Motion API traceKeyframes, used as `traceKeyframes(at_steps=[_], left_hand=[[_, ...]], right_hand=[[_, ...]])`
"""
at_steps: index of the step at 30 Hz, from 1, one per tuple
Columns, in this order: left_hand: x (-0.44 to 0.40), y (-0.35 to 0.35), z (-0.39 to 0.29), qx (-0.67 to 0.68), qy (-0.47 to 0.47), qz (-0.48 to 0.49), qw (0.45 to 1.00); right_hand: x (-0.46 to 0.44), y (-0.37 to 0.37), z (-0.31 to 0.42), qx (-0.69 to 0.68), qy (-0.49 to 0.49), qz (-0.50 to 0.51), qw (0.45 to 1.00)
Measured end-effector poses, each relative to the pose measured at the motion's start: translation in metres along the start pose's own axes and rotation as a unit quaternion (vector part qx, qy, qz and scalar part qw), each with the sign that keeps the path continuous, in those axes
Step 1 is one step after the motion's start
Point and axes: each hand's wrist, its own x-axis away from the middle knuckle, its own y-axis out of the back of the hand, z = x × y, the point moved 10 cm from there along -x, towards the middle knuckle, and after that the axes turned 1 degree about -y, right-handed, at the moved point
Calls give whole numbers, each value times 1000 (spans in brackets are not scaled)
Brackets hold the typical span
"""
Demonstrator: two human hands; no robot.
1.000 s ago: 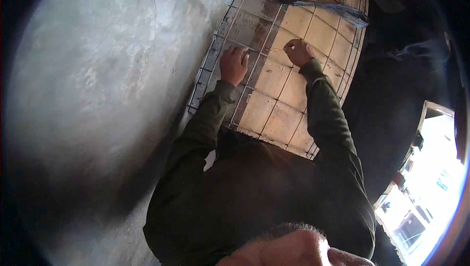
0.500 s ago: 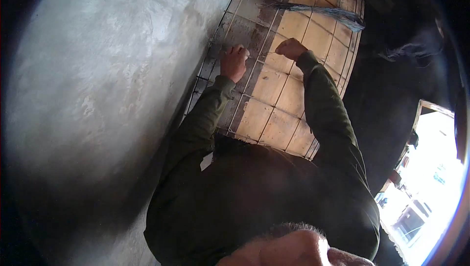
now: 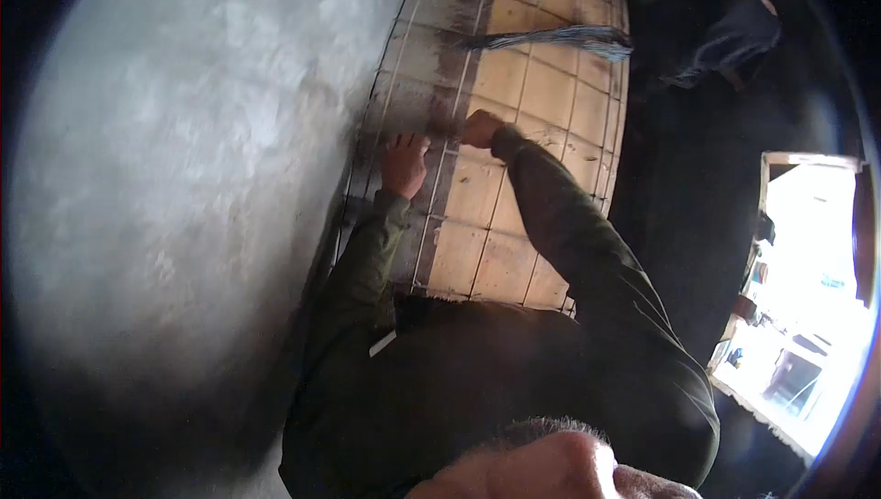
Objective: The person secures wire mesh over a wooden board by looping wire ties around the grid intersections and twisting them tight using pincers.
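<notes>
A grid of thin steel bars [image 3: 500,189] lies over pale wooden boards [image 3: 500,246] and a darker strip along the wall side. My left hand [image 3: 405,168] is over the dark strip, fingers curled down at the grid; what they grip, if anything, is hidden. Close to its right, my right hand [image 3: 481,129] is closed in a pinch beside a long bar. A thin wire showed at its fingertips a moment ago; now it is hardly visible. Beyond both hands, a bundle of thin tie wires [image 3: 560,37] lies across the bars.
A rough grey wall [image 3: 202,132] rises close on the left. On the right is a dark area with a bright opening [image 3: 808,269] framed in wood. At the upper right, a dim shape [image 3: 734,40] is hard to make out.
The view has shifted, so the grid and wire bundle sit further left. My right hand has come closer to my left, and the gap between them has narrowed.
</notes>
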Motion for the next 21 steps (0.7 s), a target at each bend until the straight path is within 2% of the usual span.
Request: traceKeyframes(at_steps=[2,4,6,8,10,14,16,19,21], left_hand=[[0,-2,1,-5,12,5,1000],[0,-1,4,0,31,7,999],[0,2,4,-9,28,2,1000],[0,4,0,-14,26,0,1000],[-3,13,-1,13,33,3,999],[-5,17,-3,11,23,3,1000],[-4,29,0,83,55,-70,993],[12,22,11,123,123,-44,984],[23,18,8,122,137,-65,981]], right_hand=[[1,11,-3,-25,-39,-25,999],[4,13,-20,-162,-151,12,975],[-16,-23,-30,-149,-155,18,977],[-15,-26,-26,-136,-160,29,977],[4,29,-4,-181,-162,9,970],[9,33,0,-177,-143,-2,974],[12,49,7,-168,-100,-71,978],[10,50,12,-161,-80,-80,980],[9,45,14,-183,-116,-3,976]])
